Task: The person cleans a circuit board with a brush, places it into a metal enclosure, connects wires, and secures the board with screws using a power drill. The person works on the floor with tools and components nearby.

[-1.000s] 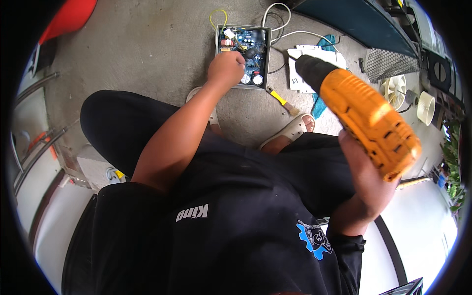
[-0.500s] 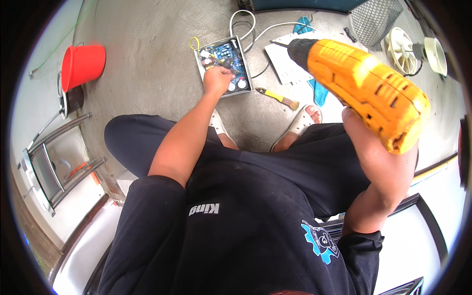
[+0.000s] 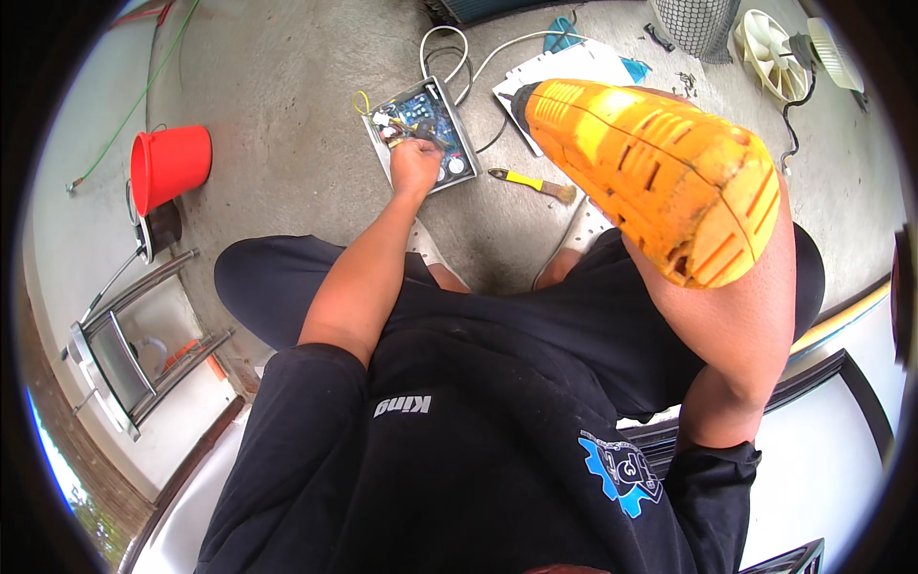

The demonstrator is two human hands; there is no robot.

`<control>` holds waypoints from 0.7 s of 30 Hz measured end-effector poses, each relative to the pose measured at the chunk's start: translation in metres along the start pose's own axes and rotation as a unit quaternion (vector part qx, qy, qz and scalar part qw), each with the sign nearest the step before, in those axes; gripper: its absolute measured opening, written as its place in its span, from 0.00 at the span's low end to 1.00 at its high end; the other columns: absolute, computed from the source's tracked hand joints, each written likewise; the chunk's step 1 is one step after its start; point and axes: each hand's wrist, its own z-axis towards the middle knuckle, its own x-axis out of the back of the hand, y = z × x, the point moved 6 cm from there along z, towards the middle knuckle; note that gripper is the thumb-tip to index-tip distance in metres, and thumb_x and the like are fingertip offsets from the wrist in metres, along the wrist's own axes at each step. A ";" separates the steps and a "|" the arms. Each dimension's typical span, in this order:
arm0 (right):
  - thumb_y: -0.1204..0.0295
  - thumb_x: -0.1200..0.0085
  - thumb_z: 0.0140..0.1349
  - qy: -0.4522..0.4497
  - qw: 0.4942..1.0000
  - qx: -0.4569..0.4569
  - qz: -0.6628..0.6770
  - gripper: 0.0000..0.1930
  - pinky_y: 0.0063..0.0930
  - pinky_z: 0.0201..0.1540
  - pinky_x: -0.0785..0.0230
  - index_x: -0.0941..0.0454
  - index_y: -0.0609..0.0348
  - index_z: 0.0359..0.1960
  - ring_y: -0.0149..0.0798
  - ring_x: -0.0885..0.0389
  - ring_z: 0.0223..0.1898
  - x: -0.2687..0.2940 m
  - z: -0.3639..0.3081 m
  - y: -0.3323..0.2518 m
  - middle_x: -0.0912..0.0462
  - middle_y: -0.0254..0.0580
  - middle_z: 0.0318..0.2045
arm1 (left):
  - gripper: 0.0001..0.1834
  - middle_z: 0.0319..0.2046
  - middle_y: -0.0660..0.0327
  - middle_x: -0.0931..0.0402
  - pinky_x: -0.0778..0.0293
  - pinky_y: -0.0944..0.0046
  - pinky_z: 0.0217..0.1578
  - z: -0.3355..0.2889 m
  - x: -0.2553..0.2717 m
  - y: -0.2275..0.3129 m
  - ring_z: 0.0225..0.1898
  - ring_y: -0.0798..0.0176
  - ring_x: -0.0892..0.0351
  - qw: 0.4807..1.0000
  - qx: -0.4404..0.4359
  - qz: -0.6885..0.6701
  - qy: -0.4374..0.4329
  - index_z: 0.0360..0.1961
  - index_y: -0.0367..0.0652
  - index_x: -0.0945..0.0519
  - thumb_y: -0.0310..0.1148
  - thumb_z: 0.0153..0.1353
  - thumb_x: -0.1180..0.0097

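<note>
My left hand [image 3: 415,166] reaches into a shallow metal control box [image 3: 470,170] on the floor. Its fingers are closed over the blue circuit board [image 3: 442,107], beside dark and yellow wires [image 3: 395,130]; what they pinch is hidden. Raised high on the right, a yellow-orange cordless drill [image 3: 660,163] fills much of the view. My right hand [image 3: 652,272] grips it from beneath, mostly covered by the drill's body. The black chuck [image 3: 523,103] points toward the far left, apart from the box.
A yellow-handled paintbrush [image 3: 534,184] lies right of the box. Beyond it are a white panel [image 3: 564,65] and blue cloths [image 3: 562,36]. A fan wheel [image 3: 768,55] stands far right, near small loose screws [image 3: 687,84]. At left is a red bucket [image 3: 172,165].
The drill has swung left and inward, closer to the camera, with my right hand still on it. My left hand stays at the circuit board. The whole view has shifted slightly.
</note>
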 end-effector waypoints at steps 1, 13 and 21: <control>0.73 0.25 0.47 -0.001 1.000 -0.012 0.004 0.25 0.36 0.53 0.25 0.16 0.61 0.50 0.50 0.16 0.47 -0.002 0.000 0.000 0.14 0.46 0.45 | 0.08 0.29 0.48 0.13 0.19 0.55 0.38 0.000 0.001 -0.001 0.32 0.49 0.11 1.000 -0.002 -0.021 0.010 0.31 0.40 0.09 0.32 0.51 0.30; 0.70 0.29 0.50 -0.099 0.988 -0.094 0.069 0.26 0.40 0.49 0.21 0.18 0.53 0.54 0.55 0.14 0.47 -0.016 0.011 0.012 0.12 0.47 0.44 | 0.10 0.31 0.49 0.15 0.23 0.49 0.41 0.006 -0.017 -0.029 0.36 0.43 0.16 0.993 -0.115 -0.013 0.016 0.31 0.35 0.12 0.33 0.52 0.33; 0.77 0.42 0.53 -0.125 0.984 -0.108 0.071 0.26 0.53 0.41 0.22 0.23 0.57 0.58 0.61 0.13 0.41 -0.022 0.013 0.011 0.12 0.55 0.36 | 0.16 0.39 0.53 0.13 0.18 0.50 0.42 0.009 -0.034 -0.006 0.39 0.52 0.13 0.976 -0.099 -0.193 -0.031 0.45 0.36 0.15 0.37 0.69 0.48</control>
